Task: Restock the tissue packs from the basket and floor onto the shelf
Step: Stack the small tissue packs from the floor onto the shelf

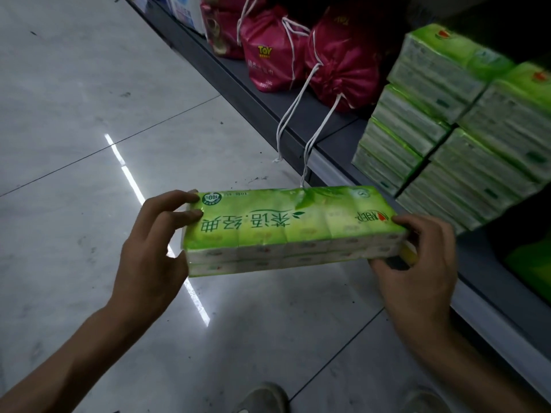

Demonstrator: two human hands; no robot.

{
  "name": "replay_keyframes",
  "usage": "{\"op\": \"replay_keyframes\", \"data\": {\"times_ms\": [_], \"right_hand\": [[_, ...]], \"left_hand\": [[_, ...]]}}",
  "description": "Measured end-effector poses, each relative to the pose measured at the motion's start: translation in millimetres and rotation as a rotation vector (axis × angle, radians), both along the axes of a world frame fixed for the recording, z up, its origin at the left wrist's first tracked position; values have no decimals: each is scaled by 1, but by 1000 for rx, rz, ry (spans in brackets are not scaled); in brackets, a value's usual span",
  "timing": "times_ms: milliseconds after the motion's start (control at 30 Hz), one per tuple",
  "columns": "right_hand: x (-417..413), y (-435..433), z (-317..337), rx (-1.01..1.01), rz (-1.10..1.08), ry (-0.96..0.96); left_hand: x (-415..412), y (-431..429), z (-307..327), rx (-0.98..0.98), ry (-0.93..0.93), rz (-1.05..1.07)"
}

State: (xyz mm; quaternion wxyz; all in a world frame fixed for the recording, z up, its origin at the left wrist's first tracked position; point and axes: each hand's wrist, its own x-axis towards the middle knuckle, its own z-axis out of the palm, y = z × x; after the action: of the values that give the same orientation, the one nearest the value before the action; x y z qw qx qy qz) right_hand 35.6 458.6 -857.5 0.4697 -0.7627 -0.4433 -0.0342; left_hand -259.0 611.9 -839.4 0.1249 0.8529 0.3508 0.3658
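the tiled floor (89, 114) takes up the left and lower part of the view; no basket and no loose pack can be seen on it. the low grey shelf (337, 129) runs along the right side, from top centre down to the lower right edge. on it, towards the right, stacked green tissue packs (447, 123) are set in neat columns with their narrow ends facing the aisle, judged to be so arranged to fill the depth of the shelf and keep the faces flush. further along, red drawstring bags (298, 58) stand upright, their white cords hanging over the shelf lip.

the held tissue pack (292, 228) is carried in the air over the floor, just in front of the shelf edge and near the stacked packs, not touching either. it is held lengthwise, one end in each hand, roughly level, with its printed face up. the left hand (152, 251) is closed on the left end, fingers over the top face and thumb below; the right hand (417, 257) is closed on the right end, fingers curled round the corner. an end-to-end hold of this kind is judged to keep a soft, long pack from sagging and to allow it to be turned and lined up before placing.

the pack is a long block in glossy light-green film, with small white inner packets visible along its near side in two layers. the lettering is read upside down from this view. no tear or crushing is observed.
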Motion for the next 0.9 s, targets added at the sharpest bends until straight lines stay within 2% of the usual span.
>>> {"op": "replay_keyframes", "data": {"times_ms": [233, 500, 600, 733, 900], "right_hand": [[3, -6, 17, 70, 13, -133], [8, -11, 37, 201, 128, -325], [10, -13, 46, 198, 139, -330], [12, -13, 63, 157, 105, -257], [10, -11, 96, 180, 150, -217]], "left_hand": [[8, 0, 5, -47, -147, -36], [4, 11, 0, -69, -177, -76], [3, 11, 6, -91, -168, -111], [10, 2, 13, -140, -135, 4], [27, -5, 30, -386, -276, 142]]}}
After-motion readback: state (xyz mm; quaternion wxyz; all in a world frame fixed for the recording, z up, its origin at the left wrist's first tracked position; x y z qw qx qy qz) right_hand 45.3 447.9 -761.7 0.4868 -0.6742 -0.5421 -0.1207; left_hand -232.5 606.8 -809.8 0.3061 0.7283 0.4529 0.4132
